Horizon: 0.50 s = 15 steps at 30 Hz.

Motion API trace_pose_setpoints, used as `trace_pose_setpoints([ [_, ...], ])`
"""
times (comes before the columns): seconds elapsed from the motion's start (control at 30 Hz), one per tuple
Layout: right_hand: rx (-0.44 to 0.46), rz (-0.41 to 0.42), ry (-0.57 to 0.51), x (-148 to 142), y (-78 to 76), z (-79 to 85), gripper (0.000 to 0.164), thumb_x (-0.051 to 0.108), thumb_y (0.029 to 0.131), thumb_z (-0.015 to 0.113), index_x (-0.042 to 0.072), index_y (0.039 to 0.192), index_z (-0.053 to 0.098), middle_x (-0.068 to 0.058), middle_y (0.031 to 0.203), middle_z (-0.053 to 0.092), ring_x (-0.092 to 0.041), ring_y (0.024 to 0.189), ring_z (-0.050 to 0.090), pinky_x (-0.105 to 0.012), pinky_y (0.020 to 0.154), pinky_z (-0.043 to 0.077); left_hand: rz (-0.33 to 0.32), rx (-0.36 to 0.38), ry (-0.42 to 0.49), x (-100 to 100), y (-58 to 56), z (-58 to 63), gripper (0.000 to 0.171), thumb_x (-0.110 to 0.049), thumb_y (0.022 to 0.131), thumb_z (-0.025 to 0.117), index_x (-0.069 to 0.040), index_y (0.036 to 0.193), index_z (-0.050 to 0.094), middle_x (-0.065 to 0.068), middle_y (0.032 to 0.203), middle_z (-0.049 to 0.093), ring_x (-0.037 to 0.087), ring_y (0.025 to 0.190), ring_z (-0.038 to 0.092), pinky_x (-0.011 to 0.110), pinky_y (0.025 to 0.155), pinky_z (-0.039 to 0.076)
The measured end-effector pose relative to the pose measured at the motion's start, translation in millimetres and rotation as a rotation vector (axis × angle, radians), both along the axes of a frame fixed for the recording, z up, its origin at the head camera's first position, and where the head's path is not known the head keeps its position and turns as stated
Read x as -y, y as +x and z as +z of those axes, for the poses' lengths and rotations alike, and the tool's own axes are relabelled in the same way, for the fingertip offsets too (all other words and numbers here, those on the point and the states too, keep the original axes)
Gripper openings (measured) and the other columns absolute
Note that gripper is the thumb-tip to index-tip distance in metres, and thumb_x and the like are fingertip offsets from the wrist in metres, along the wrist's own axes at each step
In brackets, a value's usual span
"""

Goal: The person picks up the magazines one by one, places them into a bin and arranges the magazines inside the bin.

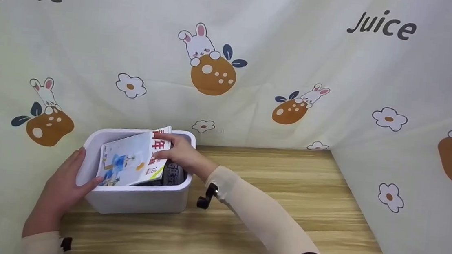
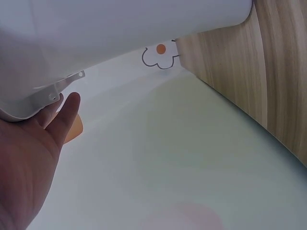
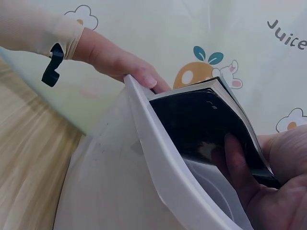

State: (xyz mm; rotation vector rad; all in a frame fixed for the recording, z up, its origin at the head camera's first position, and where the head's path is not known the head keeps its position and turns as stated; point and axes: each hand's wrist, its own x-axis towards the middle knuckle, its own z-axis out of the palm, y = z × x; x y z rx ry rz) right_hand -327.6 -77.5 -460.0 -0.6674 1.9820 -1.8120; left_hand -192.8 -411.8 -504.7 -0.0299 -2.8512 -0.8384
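Observation:
A white plastic bin point(image 1: 137, 201) stands on the wooden surface. My left hand point(image 1: 63, 184) holds its left end, thumb over the front rim and fingers along the outer side. In the left wrist view, fingers of the left hand point(image 2: 29, 158) reach under the bin's rim point(image 2: 33, 103). A magazine point(image 1: 129, 155) with a pale cover and red characters lies tilted in the bin's mouth. My right hand point(image 1: 184, 154) grips it by its right edge. Its dark back point(image 3: 196, 120) shows in the right wrist view, with fingers of the right hand point(image 3: 283, 191) against it. Beneath it is a dark-covered magazine point(image 1: 173, 173).
Wood-grain surface point(image 1: 269, 188) extends to the right and front of the bin. A pale curtain point(image 1: 265, 56) printed with rabbits, oranges and flowers hangs close behind the bin and along both sides. Black straps point(image 1: 206, 197) hang at the sleeve cuffs.

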Motion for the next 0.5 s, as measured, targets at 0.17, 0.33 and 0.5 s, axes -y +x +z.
trace_pose_setpoints([
  [0.17, 0.004, -0.001, 0.011, 0.9, -0.1, -2.1, 0.074, -0.001, 0.087, 0.089, 0.009, 0.156, 0.064, -0.011, 0.125, 0.075, -0.017, 0.097, 0.076, -0.028, 0.088, 0.064, 0.003, -0.004, 0.002, 1.4, 0.7, -1.4, 0.116, -0.064, 0.1, 0.072, -0.014, 0.179, 0.002, 0.025, 0.183, 0.009, 0.058, 0.164, 0.012, 0.091, 0.115, 0.021],
  [0.33, 0.008, -0.019, 0.015, -0.8, 0.2, -2.1, 0.077, -0.001, 0.087, 0.09, 0.011, 0.158, 0.063, -0.01, 0.125, 0.075, -0.019, 0.095, 0.077, -0.03, 0.087, 0.065, 0.0, -0.017, 0.001, 0.7, -0.4, -2.7, 0.115, -0.064, 0.1, 0.071, -0.017, 0.179, 0.002, 0.023, 0.184, 0.009, 0.057, 0.165, 0.013, 0.09, 0.115, 0.021],
  [0.5, -0.021, -0.03, 0.064, -2.9, -0.5, -2.5, 0.084, 0.002, 0.085, 0.092, 0.012, 0.161, 0.059, -0.006, 0.127, 0.074, -0.015, 0.1, 0.075, -0.027, 0.092, 0.063, 0.004, -0.021, 0.005, -0.6, -0.1, -4.4, 0.115, -0.063, 0.1, 0.072, -0.018, 0.18, 0.002, 0.021, 0.184, 0.008, 0.057, 0.165, 0.012, 0.091, 0.114, 0.02],
])
